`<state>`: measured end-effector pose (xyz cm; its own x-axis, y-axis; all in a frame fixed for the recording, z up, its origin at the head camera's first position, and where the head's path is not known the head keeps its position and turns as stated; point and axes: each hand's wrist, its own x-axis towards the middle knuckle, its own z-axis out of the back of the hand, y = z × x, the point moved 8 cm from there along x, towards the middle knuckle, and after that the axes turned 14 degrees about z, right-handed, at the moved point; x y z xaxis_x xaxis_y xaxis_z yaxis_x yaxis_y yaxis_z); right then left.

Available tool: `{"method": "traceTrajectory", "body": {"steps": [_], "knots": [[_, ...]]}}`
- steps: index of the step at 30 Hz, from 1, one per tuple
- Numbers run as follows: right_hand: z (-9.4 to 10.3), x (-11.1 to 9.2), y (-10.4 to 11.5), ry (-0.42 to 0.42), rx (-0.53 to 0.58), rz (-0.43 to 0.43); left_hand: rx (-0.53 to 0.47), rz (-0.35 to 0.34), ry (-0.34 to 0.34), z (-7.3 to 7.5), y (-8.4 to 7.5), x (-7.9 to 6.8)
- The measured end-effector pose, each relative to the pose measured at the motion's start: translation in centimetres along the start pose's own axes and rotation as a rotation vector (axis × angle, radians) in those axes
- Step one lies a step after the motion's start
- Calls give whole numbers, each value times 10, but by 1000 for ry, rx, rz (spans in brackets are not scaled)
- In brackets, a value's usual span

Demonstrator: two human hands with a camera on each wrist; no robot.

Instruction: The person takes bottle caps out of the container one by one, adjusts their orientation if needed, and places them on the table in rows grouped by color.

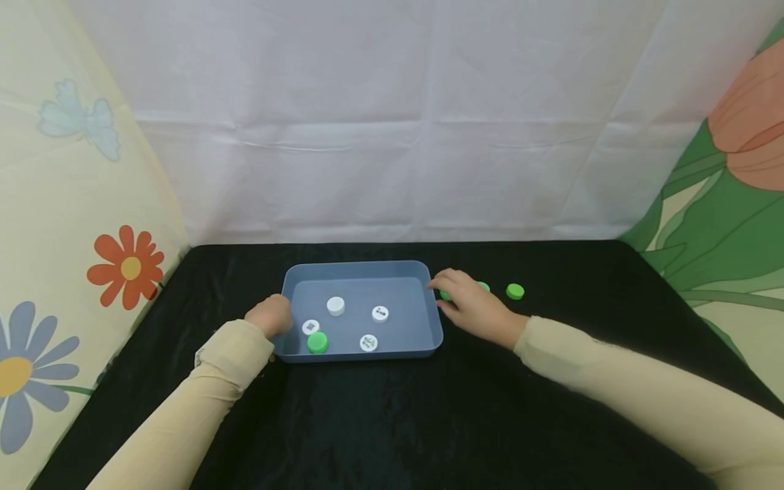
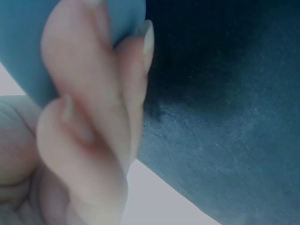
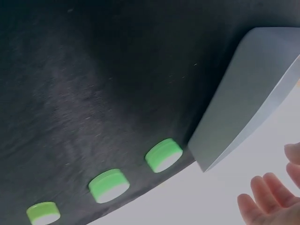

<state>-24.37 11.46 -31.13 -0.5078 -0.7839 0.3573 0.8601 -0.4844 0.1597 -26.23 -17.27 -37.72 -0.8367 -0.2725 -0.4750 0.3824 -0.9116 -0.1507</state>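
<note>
A shallow blue-grey tray (image 1: pixel 392 271) lies on the black cloth. Its left end is gripped by my left hand (image 1: pixel 270 316), whose curled fingers (image 2: pixel 84 70) overlap the tray wall in the left wrist view. My right hand (image 1: pixel 474 307) is by the tray's right rim, fingers (image 3: pixel 265 192) loosely bent and holding nothing. Inside the tray are a plain white disc (image 1: pixel 335 306), a green disc (image 1: pixel 318 342), and three white discs with printed marks: one at left (image 1: pixel 311 327), one at right (image 1: pixel 380 314), one near the front (image 1: pixel 369 343).
Three green discs with pale undersides stand in a row right of the tray: a near one (image 3: pixel 164 154), a middle one (image 3: pixel 108 185) and a far one (image 3: pixel 43 213). My right hand partly covers two of them in the head view. A white curtain (image 1: pixel 392 170) hangs behind the table.
</note>
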Motion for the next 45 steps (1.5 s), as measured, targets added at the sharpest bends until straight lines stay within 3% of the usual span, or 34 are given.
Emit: {"method": "traceTrajectory", "body": {"steps": [15, 28, 45], "knots": [[-16, 16, 26, 8, 46, 80, 6, -18, -14, 2, 0, -4], [-26, 36, 54, 7, 115, 204, -20, -15, -1, 2, 0, -2], [-50, 59, 74, 152, 194, 168, -21, -27, -1, 2, -1, -3]]}}
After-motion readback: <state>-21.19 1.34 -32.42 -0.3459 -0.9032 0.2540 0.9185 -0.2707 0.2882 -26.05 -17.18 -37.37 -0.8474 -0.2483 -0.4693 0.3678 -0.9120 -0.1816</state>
